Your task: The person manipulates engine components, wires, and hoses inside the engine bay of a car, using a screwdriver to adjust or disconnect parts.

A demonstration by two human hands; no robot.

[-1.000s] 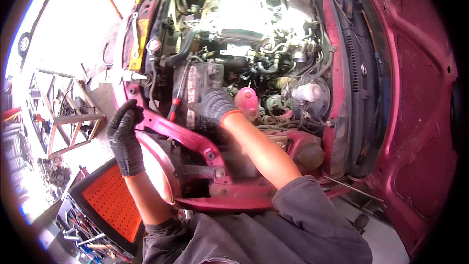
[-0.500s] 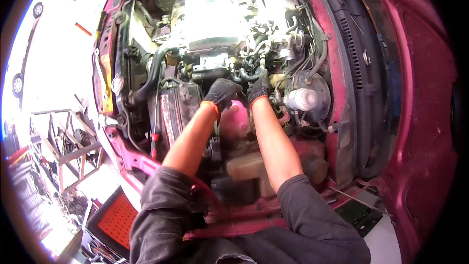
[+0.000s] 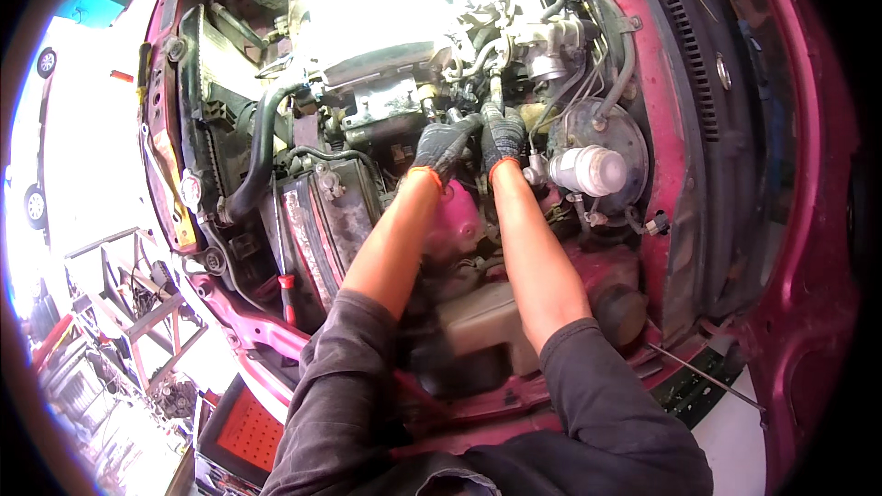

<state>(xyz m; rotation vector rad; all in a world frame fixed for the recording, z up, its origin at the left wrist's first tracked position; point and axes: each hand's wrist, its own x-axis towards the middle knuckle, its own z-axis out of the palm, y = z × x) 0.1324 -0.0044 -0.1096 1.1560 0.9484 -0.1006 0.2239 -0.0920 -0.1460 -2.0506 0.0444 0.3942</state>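
Note:
Both my hands wear dark grey work gloves with orange cuffs and reach deep into a car's engine bay. My left hand (image 3: 445, 143) is closed around a short dark hose (image 3: 455, 115) below the engine, its fingertips pointing at my other glove. Close beside it, my right hand (image 3: 503, 135) is closed at the hose's right end, under a metal pipe fitting (image 3: 496, 90). The gloves cover most of the hose, so its exact joint is hidden. Just below my left wrist sits a pink reservoir (image 3: 455, 216).
A battery (image 3: 317, 220) stands at left with a red-handled screwdriver (image 3: 287, 289) beside it. A brake fluid reservoir (image 3: 593, 171) is right of my hands. A thick black radiator hose (image 3: 262, 152) curves at left. An orange-lined tool case (image 3: 246, 432) lies lower left.
My left hand has shifted right and up, closing in on my right hand and covering the hose bend. The whole view has swung a little, with the engine higher in it.

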